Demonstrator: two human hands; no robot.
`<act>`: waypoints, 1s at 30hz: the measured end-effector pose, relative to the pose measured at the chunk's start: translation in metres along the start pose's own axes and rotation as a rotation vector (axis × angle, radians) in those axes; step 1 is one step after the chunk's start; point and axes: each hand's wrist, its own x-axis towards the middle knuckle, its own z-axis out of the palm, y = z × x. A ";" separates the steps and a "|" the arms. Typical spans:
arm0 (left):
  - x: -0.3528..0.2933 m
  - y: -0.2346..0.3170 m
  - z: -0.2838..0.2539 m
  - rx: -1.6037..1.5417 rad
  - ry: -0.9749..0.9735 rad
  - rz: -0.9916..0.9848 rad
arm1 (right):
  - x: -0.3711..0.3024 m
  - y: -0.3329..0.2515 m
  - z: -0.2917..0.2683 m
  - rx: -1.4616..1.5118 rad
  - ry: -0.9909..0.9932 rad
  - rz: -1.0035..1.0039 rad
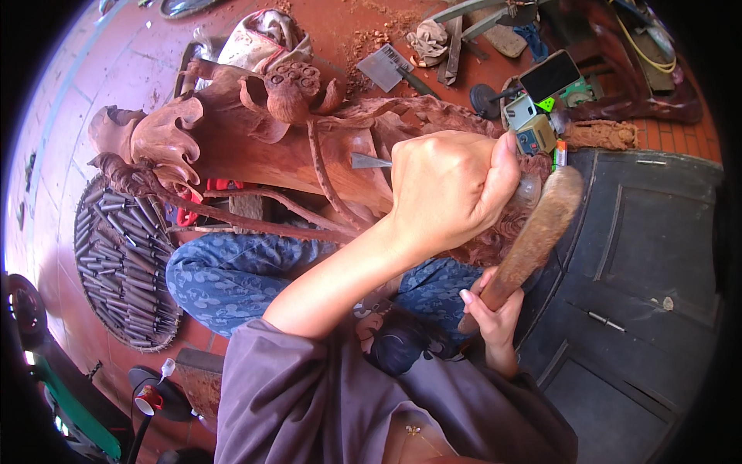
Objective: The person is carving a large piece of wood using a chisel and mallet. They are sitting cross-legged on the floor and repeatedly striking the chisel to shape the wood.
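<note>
A reddish-brown wood carving (270, 155) with leaves, stems and a seed pod lies across in front of my legs. My left hand (448, 185) is closed in a fist around a chisel (371, 161). Its steel blade points left, against or just above the carved surface; the fist covers most of its handle. Lower right, my right hand (495, 309) grips the narrow end of a wooden mallet (545, 228), tilted up to the right. The mallet's broad end is close to the handle end of the chisel; I cannot tell whether they touch.
At left, a round basket (79, 267) holds many chisels. Beyond the carving are a cloth sack (263, 39), wood chips and a crumpled cloth (427, 40). A phone (550, 79) and small devices stand at upper right. A dark panelled board (649, 232) lies at right.
</note>
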 end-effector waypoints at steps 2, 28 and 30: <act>0.000 0.001 0.000 -0.002 -0.031 0.028 | -0.003 -0.002 0.008 0.191 0.092 -0.014; -0.004 -0.004 0.000 0.136 -0.096 0.058 | -0.006 0.031 0.024 0.122 0.073 -0.076; -0.004 -0.004 -0.005 0.133 -0.113 0.057 | -0.003 0.016 0.015 -0.058 -0.095 0.119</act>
